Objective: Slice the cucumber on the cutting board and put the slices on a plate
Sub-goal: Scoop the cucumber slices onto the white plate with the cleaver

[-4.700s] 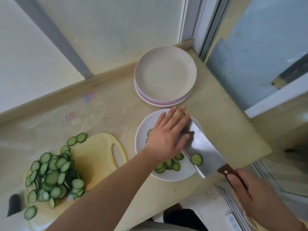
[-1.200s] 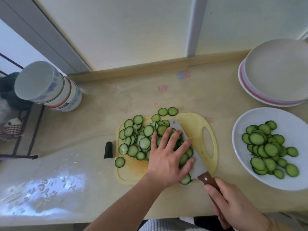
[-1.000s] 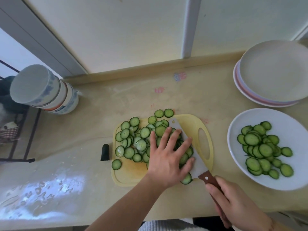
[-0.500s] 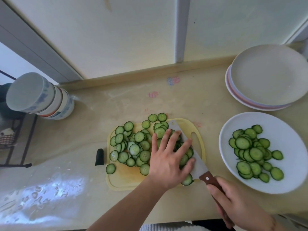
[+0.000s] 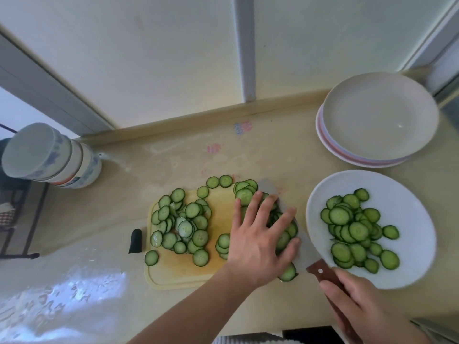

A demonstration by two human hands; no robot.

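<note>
desk (image 5: pixel 173 155): I see it carrying everything here
stacked plates (image 5: pixel 377 120): far right, bare
plate (image 5: pixel 409 192): near right, pile of slices in it
cutting board (image 5: pixel 178 271): centre, loose cucumber slices (image 5: pixel 185 219) on its left half
knife (image 5: pixel 301 240): flat blade loaded with slices, tip away from me, right edge at plate rim
left hand (image 5: pixel 258 240): fingers straight, spread, pressing slices onto blade
right hand (image 5: pixel 360 311): fingers wrapped round brown knife handle
bowls (image 5: pixel 47 157): stacked, far left

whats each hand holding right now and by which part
The right hand grips the knife by its wooden handle. The left hand grips nothing; its straight fingers press cucumber slices against the blade.
</note>
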